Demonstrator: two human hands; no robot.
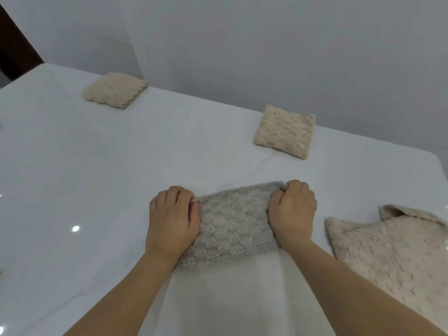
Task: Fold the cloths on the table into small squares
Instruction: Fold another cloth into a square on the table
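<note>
A grey fluffy cloth [232,224] lies folded into a wide band near the front of the white table [97,190]. My left hand [172,219] grips its left end and my right hand [292,212] grips its right end, fingers curled over the far corners. Two beige cloths sit folded as small squares: one at the back left [115,90], one at the back middle [284,132]. A larger beige cloth [392,251] lies loosely at the right, one corner turned up.
A plain grey wall [266,57] runs right behind the table's far edge. A dark door frame [14,52] stands at the far left. The table's right corner [436,161] is rounded.
</note>
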